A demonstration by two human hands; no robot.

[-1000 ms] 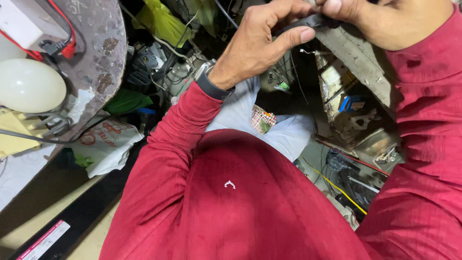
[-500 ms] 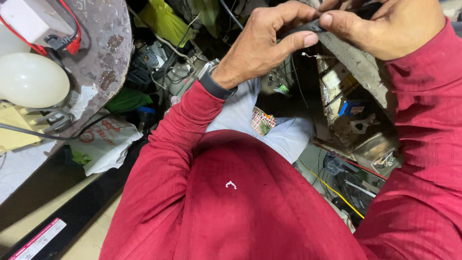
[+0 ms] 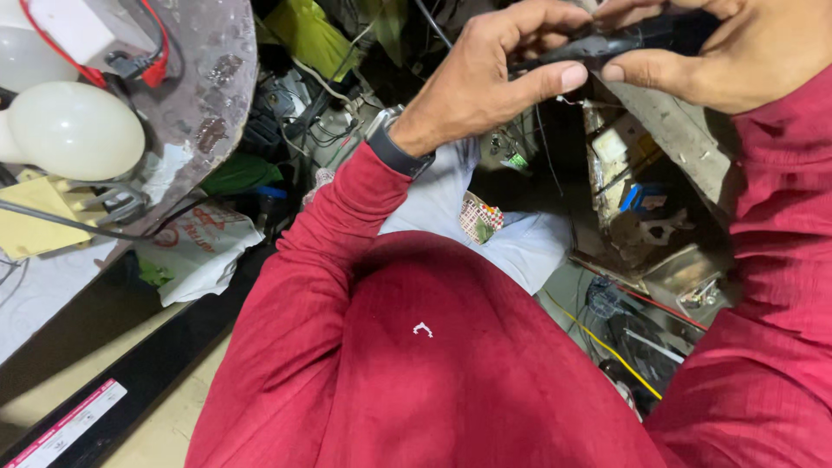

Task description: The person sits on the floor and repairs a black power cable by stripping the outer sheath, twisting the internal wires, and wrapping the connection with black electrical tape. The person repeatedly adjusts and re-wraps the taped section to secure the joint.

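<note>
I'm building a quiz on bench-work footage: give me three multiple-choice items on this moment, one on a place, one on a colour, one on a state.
1. Where is the white bulb?
A. Far left, by the round worn board
B. On the person's lap
C. In the right hand

2. What colour are the person's sleeves?
A. Blue
B. Dark red
C. White

3. How is the slim black tool held?
A. Lying loose on the floor
B. By the right hand alone
C. Between both hands, thumbs beneath it

Answers:
1 A, it sits at the left edge beside the board.
2 B, both arms are in dark red.
3 C, the left hand and right hand each have a grip on it.
</note>
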